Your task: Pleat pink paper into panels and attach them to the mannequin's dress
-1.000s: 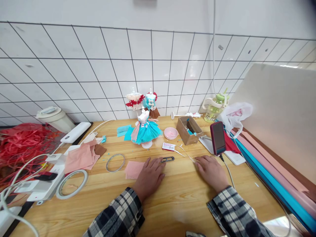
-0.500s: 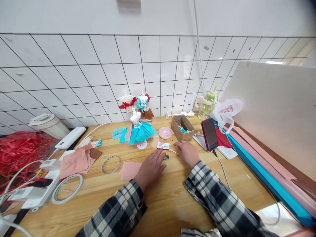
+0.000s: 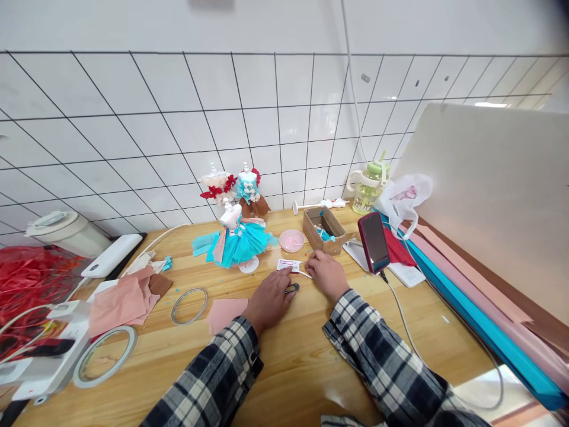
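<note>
My left hand [image 3: 269, 301] lies low over the table, fingers stretched forward and thumb apart. Its fingertips touch a small flat white tube [image 3: 288, 265] with a red-edged label and a thin white tip. A small dark metal tool [image 3: 292, 288], perhaps snips, lies between thumb and forefinger. On the tip's right side, my right hand [image 3: 328, 274] has its thumb and fingers drawn together; what they pinch is too small to make out. Left of my left hand lies a pink fabric square [image 3: 226, 313]. Beyond stands a mini dress form in a turquoise tulle skirt [image 3: 240, 243].
Behind the hands are a pink bowl [image 3: 292, 240] and a cardboard box [image 3: 323, 230] of scraps. A phone [image 3: 374, 242] stands at right, beside fabric rolls [image 3: 480, 320]. Tape rolls [image 3: 105, 357], a power strip [image 3: 48, 362] and pink cloth [image 3: 120, 302] occupy the left. A tiled wall [image 3: 178, 130] bounds the back.
The view has turned slightly right, so the scene sits further left. My left hand has drawn in a little around the dark tool; my right hand stays by the tube's tip.
</note>
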Available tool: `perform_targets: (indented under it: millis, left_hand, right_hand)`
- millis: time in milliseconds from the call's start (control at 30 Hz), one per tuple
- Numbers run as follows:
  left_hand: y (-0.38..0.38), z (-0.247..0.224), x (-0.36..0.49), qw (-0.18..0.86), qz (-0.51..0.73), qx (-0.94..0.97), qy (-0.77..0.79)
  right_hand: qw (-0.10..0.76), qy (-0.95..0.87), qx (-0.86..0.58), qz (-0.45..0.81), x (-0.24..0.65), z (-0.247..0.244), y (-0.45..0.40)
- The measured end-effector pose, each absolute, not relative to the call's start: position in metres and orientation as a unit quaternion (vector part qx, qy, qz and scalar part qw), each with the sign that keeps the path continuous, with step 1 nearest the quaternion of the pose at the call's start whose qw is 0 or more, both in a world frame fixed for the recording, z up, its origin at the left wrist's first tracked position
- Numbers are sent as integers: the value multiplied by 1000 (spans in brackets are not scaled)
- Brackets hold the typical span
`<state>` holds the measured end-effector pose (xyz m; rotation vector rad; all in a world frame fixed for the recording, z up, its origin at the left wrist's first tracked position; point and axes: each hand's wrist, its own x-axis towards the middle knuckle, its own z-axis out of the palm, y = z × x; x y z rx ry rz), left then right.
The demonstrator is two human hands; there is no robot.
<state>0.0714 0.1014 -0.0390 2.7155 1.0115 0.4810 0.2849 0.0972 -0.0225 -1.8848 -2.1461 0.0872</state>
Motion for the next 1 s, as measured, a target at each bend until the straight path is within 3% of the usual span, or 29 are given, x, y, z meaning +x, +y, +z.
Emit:
perform_targets:
  millis: [367, 667, 900, 1000]
  left_hand:
    - [99, -38, 71, 93, 194, 917, 336]
    - [92, -6, 27, 109, 328, 834, 431]
    - [91, 12, -52, 268, 399, 679, 555]
    - [83, 5, -80, 224, 374, 686, 582]
  right_hand:
    - [144, -731, -666, 37, 292, -16, 72]
    - [187, -691, -698, 36, 283, -4, 45]
    - [207, -808, -535, 136, 218, 1, 16]
    - [186, -864, -445, 141, 177, -3, 17]
